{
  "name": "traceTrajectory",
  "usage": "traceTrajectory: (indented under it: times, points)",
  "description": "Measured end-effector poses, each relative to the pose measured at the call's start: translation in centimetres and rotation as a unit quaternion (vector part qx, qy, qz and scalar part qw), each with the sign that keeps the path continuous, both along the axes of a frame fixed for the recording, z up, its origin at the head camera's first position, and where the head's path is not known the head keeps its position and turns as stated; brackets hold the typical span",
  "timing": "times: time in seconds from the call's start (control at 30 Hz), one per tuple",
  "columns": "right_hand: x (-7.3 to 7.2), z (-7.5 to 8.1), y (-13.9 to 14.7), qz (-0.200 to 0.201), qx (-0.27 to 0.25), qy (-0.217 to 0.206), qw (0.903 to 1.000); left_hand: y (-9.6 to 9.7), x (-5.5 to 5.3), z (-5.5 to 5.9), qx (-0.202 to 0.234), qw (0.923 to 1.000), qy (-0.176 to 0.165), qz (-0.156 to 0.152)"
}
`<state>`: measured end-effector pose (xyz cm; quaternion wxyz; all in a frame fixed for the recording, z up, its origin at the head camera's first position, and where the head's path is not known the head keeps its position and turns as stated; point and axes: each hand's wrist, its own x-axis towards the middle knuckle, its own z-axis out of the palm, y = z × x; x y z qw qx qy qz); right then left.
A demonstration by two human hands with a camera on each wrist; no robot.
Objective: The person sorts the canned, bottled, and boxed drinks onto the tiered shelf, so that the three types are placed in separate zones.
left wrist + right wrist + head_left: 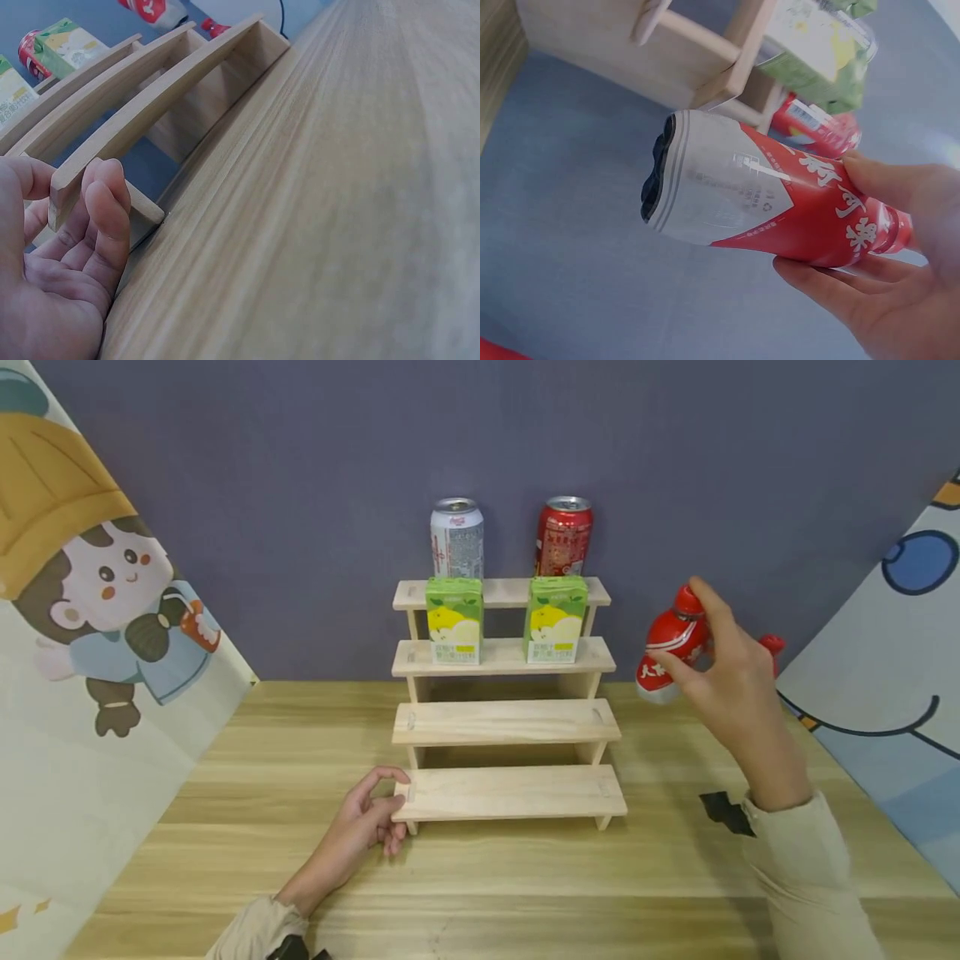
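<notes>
In the head view my right hand [738,677] grips a red-and-white plastic cola bottle [675,643] in the air, to the right of a stepped wooden display rack [506,722]. The bottle tilts, red cap uppermost; its ribbed base [658,172] shows in the right wrist view. My left hand [367,818] pinches the left end of the rack's lowest board [510,793]. From the left wrist view, the thumb and curled fingers [109,206] lie around that board end. Two green juice cartons, the left one [454,622] and the right one [555,620], stand on the second board from the top.
On the top board stand a white can [457,539] and a red can [564,535]. Another red bottle cap [772,645] shows behind my right hand. A dark wall [315,527] rises behind, with cartoon-printed panels on both sides. A black strap piece [726,812] is at the right sleeve.
</notes>
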<state>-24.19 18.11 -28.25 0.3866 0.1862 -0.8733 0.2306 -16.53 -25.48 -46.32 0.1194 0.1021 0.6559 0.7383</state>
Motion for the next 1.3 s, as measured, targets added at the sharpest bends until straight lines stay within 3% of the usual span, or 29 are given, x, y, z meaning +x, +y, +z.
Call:
traceTrajectory:
  times: [0.23, 0.7, 1.0, 1.3]
  points:
    - [1.1, 0.2, -2.2, 0.032, 0.003, -0.005, 0.9995, -0.2, 0.4, -0.3, -0.001, 1.0000, -0.001, 0.003]
    - [1.3, 0.5, -6.3, 0.114, 0.004, 0.028, 0.9930, 0.1, 0.0, 0.0, -0.005, 0.9999, 0.000, 0.010]
    - [0.9, 0.2, -9.2, 0.160, 0.009, -0.025, 0.9867, 0.2, 0.0, 0.0, -0.006, 1.0000, 0.000, 0.007]
    - [0.6, -0.4, -12.4, 0.199, -0.007, -0.042, 0.9791, -0.1, -0.1, -0.1, 0.002, 1.0000, 0.003, 0.000]
